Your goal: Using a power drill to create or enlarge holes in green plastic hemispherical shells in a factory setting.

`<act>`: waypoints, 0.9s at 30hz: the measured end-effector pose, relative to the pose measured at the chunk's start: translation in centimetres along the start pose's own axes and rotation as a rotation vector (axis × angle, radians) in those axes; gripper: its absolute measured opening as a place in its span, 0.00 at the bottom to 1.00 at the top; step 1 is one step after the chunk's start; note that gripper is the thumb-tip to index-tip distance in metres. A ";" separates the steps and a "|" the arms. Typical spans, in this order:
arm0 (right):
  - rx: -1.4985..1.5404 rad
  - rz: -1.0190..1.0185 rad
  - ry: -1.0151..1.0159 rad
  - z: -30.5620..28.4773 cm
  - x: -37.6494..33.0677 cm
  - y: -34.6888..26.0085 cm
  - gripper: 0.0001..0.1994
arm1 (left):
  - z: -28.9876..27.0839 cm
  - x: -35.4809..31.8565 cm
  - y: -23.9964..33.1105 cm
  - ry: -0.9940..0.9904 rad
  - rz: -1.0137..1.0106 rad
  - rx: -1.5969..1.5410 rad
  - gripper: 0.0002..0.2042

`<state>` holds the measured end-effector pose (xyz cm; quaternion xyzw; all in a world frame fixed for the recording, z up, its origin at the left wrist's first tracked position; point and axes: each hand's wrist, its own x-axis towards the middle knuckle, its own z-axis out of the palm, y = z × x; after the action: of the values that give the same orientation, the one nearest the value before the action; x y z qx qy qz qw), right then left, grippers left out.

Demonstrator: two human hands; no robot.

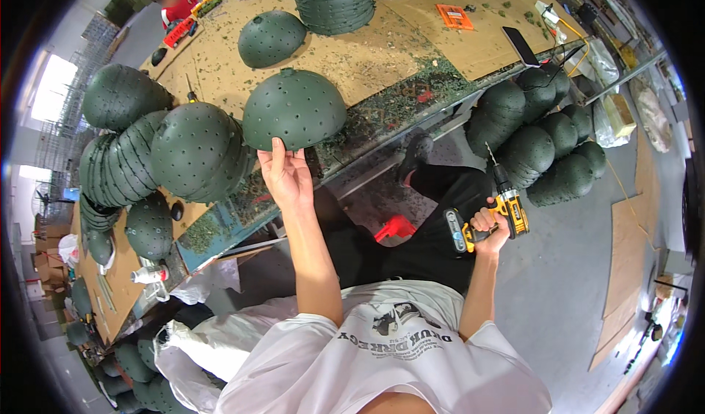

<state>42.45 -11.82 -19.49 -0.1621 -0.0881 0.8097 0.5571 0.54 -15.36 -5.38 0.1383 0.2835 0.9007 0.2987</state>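
Note:
My left hand point(287, 175) grips the rim of a dark green plastic half-dome point(295, 109) dotted with small holes, its thumb on the outer face and its fingers behind the edge. The dome sits at the near edge of the workbench, rounded side up. Out to the right, away from the bench, my right hand point(490, 228) is wrapped round the handle of a yellow and black cordless drill point(512, 212). A long bit point(490, 150) points up from its chuck. Another holed half-dome point(272, 38) lies just beyond the first.
Nested half-domes point(194, 150) stand at the left of the bench, and a tall stack point(334, 1) at the back. More domes point(525, 150) are piled on the right. A phone point(520, 46) and an orange card point(454, 17) lie on the cardboard point(411, 21). Green shavings litter the bench. A person point(176, 6) is beyond it.

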 end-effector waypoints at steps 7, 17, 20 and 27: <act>-0.388 -0.053 -0.188 10.2 2.7 0.7 0.18 | -1.5 -1.2 0.3 0.050 -0.057 -0.038 0.20; -1.058 -0.321 -0.314 20.0 17.2 3.0 0.21 | -2.5 -4.4 -1.6 0.082 -0.127 -0.061 0.17; -1.123 -0.370 -0.332 21.5 20.6 4.3 0.21 | -2.0 -4.8 -1.6 0.179 -0.148 -0.043 0.15; -1.204 -0.390 -0.323 21.2 24.0 5.7 0.10 | -2.2 -5.1 -0.9 0.149 -0.226 0.065 0.13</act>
<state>21.99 9.26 -5.48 -0.3030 -0.6365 0.5171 0.4854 4.01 -18.84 -8.05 0.0481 0.3477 0.8594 0.3717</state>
